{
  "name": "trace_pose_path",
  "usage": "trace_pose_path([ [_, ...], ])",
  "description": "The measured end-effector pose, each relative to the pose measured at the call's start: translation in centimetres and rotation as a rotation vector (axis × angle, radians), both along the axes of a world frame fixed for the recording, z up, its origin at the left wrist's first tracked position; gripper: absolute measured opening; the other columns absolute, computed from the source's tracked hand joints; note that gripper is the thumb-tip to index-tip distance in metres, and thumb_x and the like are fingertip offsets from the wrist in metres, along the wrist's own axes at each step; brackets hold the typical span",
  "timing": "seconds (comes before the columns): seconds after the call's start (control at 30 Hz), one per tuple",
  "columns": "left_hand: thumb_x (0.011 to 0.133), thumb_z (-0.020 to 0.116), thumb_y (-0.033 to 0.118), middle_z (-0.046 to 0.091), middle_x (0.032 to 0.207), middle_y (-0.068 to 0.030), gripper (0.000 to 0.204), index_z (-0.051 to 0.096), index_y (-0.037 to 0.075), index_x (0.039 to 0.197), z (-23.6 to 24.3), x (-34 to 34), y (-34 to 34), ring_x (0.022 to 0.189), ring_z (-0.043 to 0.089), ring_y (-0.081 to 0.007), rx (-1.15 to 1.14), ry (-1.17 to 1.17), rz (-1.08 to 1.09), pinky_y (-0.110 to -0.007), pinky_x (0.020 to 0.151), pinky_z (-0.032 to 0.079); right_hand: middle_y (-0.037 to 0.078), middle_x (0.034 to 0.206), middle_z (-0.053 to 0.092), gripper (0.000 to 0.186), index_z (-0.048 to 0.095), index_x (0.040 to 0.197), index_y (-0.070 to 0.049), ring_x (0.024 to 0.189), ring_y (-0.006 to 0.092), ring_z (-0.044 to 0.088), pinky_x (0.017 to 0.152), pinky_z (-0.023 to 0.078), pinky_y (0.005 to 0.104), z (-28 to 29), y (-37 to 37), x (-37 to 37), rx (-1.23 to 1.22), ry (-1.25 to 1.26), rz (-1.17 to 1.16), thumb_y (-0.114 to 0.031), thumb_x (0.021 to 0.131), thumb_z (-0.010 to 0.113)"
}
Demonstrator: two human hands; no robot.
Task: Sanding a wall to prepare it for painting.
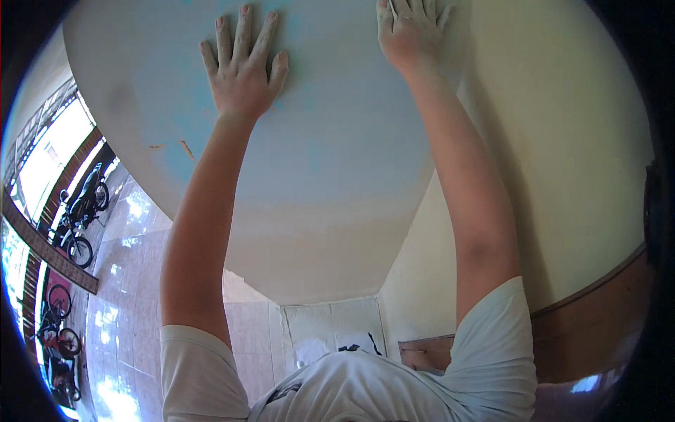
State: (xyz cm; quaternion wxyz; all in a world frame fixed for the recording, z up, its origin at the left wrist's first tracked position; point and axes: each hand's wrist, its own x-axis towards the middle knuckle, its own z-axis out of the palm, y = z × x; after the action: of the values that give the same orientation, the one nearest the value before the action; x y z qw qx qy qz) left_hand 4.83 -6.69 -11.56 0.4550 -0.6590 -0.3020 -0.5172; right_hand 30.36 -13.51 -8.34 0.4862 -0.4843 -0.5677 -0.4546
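Fingers (243, 36), pale-dusted, splay against a flat, patchy blue-grey wall (330, 141).

No text or number can be read, the dark mark (287, 391) on the shirt (358, 383) being unclear.

Pale short-sleeved shirt (365, 387) — dark print (287, 391) — hemmed sleeves (492, 352).

Two hands are at the top of the frame: one left hand (242, 81), showing five digits, and one right hand (411, 34). There are two bare arms (200, 225) (478, 211), two sleeves (200, 362) (492, 352) along the bottom, and two tan marks (156, 146) (186, 149) at upper left. One motorcycle (84, 200), two wheels (79, 251) (103, 197) showing, stands at left; one bicycle (53, 330) below.
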Motion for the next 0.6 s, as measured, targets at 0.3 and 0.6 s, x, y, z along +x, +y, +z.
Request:
trace_pose_path([
  [0.3,0.091,0.051,0.04,0.038,0.155,-0.0063,0.054,0.048,0.031,0.144,-6.2,1.3,-0.6,0.141,0.034,-0.0395,-0.056,0.004,0.015,-0.065,0.109,0.022,0.009,0.153,0.038,0.048,0.049,0.143,-0.025,0.143,0.04,0.027,0.108,0.008,0.0746,-36.4,-0.7,-0.5,-0.242,0.113,-0.107,-0.037,0.096,0.047],
  [0.6,0.09,0.053,0.04,0.037,0.155,-0.008,0.054,0.049,0.031,0.144,-7.5,0.4,-0.5,0.142,0.032,-0.0411,-0.069,0.038,0.03,-0.067,0.109,0.02,0.001,0.156,0.034,0.052,0.041,0.148,-0.03,0.145,0.0329,0.027,0.109,0.009,0.0737,-9.0,0.3,-4.1,-0.024,-0.017,-0.074,-0.04,0.097,0.045],
])
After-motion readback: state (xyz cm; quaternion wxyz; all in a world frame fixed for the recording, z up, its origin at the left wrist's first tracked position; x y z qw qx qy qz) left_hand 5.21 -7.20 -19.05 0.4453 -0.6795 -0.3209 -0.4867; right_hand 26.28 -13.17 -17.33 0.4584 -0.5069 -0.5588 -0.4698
